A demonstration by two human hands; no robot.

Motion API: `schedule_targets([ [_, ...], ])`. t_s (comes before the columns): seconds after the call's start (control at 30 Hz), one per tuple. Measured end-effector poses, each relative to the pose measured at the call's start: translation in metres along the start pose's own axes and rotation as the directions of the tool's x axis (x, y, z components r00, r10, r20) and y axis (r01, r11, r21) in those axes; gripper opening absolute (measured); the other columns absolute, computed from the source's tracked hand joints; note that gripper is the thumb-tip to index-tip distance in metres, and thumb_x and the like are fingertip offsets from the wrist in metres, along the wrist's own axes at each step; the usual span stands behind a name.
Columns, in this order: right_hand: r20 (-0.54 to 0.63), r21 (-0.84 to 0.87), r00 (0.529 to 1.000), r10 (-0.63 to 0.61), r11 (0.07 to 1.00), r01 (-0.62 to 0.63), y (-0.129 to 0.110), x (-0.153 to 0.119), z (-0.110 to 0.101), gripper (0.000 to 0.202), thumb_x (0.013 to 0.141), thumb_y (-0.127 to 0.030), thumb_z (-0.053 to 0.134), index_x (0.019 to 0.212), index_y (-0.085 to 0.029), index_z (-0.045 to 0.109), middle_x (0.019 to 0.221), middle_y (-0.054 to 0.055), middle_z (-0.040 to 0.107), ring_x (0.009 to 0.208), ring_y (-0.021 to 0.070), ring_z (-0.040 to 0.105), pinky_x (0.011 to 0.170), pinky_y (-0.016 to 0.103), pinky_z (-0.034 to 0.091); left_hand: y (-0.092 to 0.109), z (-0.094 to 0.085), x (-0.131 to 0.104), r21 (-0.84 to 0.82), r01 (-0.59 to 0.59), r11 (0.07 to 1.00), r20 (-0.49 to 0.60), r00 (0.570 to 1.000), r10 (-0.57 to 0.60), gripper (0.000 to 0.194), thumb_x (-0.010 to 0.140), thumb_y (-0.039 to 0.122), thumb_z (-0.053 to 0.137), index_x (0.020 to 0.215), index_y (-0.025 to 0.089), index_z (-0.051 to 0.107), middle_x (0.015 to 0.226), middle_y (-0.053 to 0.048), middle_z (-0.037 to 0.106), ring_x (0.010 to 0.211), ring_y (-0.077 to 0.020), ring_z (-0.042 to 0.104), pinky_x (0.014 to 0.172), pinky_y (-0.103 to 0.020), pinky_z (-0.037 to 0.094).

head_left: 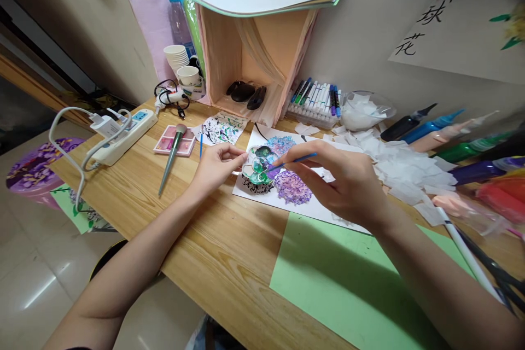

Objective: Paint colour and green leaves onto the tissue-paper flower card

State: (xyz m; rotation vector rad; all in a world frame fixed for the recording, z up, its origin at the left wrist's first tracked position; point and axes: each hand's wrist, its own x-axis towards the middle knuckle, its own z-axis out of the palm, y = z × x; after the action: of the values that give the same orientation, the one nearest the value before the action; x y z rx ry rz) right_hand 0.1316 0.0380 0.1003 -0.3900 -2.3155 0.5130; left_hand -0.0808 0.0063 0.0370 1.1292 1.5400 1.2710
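My left hand pinches the edge of a small paint palette smeared with green, white, black and purple paint. Between the fingers of my right hand is a thin blue paintbrush, its tip at the purple paint on the palette. Beneath both hands lies a white sheet of paper bearing round textured flower clusters. One cluster is purple, another blue and pink, and a dark one is partly hidden by the palette. My right hand covers part of the sheet.
Green paper lies in front. White paper scraps, paint bottles and scissors crowd the right. Behind stand a marker box and an open box. A power strip and makeup brush lie left.
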Motion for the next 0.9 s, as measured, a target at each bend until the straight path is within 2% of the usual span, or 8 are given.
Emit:
schedule_targets([
  [0.17, 0.079, 0.022, 0.997, -0.005, 1.000, 0.003, 0.0001, 0.0001, -0.0003, 0.012, 0.088, -0.013, 0.047, 0.094, -0.019, 0.056, 0.087, 0.003, 0.068, 0.076, 0.0115, 0.065, 0.064, 0.022, 0.052, 0.0004, -0.0001, -0.0002, 0.001, -0.011, 1.000, -0.010, 1.000, 0.011, 0.037, 0.059, 0.043, 0.076, 0.075, 0.011, 0.066, 0.070, -0.005, 0.068, 0.062, -0.0137, 0.063, 0.060, -0.026, 0.054],
  [0.33, 0.023, -0.016, 1.000, -0.020, 1.000, 0.020, 0.0011, 0.0005, -0.0011, 0.010, 0.088, -0.013, 0.047, 0.092, -0.018, 0.055, 0.086, 0.003, 0.068, 0.075, 0.0111, 0.065, 0.064, 0.021, 0.052, -0.0001, -0.0002, 0.0006, -0.001, -0.004, 1.000, -0.008, 1.000, 0.004, 0.037, 0.059, 0.043, 0.076, 0.075, 0.011, 0.066, 0.071, -0.005, 0.069, 0.063, -0.0138, 0.063, 0.060, -0.026, 0.054],
  [0.53, 0.100, 0.021, 0.995, 0.023, 0.999, -0.025, 0.0015, 0.0001, -0.0034, 0.010, 0.088, -0.014, 0.047, 0.093, -0.018, 0.055, 0.086, 0.003, 0.068, 0.075, 0.0118, 0.065, 0.063, 0.022, 0.052, -0.0012, 0.0000, 0.0013, 0.008, -0.022, 1.000, -0.006, 1.000, 0.022, 0.035, 0.060, 0.042, 0.076, 0.074, 0.011, 0.066, 0.070, -0.005, 0.068, 0.063, -0.0138, 0.063, 0.060, -0.026, 0.054],
  [0.7, 0.028, 0.013, 0.999, 0.022, 1.000, -0.023, 0.0017, 0.0006, -0.0034, 0.009, 0.088, -0.014, 0.048, 0.092, -0.018, 0.056, 0.087, 0.003, 0.069, 0.077, 0.0120, 0.066, 0.064, 0.022, 0.052, -0.0022, -0.0009, 0.0010, 0.008, -0.026, 1.000, -0.002, 1.000, 0.027, 0.035, 0.060, 0.042, 0.076, 0.074, 0.012, 0.066, 0.071, -0.005, 0.069, 0.063, -0.0142, 0.063, 0.061, -0.026, 0.054],
  [0.83, 0.092, 0.031, 0.996, 0.014, 0.999, -0.017, 0.0018, 0.0007, -0.0033, 0.011, 0.089, -0.014, 0.047, 0.093, -0.019, 0.055, 0.087, 0.003, 0.069, 0.077, 0.0123, 0.066, 0.064, 0.023, 0.052, -0.0017, -0.0010, 0.0009, 0.012, -0.026, 1.000, -0.007, 1.000, 0.026, 0.035, 0.061, 0.042, 0.075, 0.075, 0.012, 0.066, 0.071, -0.005, 0.069, 0.063, -0.0138, 0.063, 0.060, -0.025, 0.054],
  [0.9, 0.087, 0.011, 0.996, 0.036, 0.999, -0.037, 0.0024, 0.0006, -0.0035, 0.010, 0.088, -0.015, 0.047, 0.094, -0.019, 0.055, 0.086, 0.003, 0.069, 0.075, 0.0124, 0.066, 0.063, 0.023, 0.052, -0.0008, -0.0005, 0.0007, 0.006, -0.013, 1.000, -0.007, 1.000, 0.013, 0.035, 0.060, 0.042, 0.076, 0.075, 0.012, 0.065, 0.071, -0.005, 0.069, 0.064, -0.0138, 0.063, 0.061, -0.025, 0.054],
])
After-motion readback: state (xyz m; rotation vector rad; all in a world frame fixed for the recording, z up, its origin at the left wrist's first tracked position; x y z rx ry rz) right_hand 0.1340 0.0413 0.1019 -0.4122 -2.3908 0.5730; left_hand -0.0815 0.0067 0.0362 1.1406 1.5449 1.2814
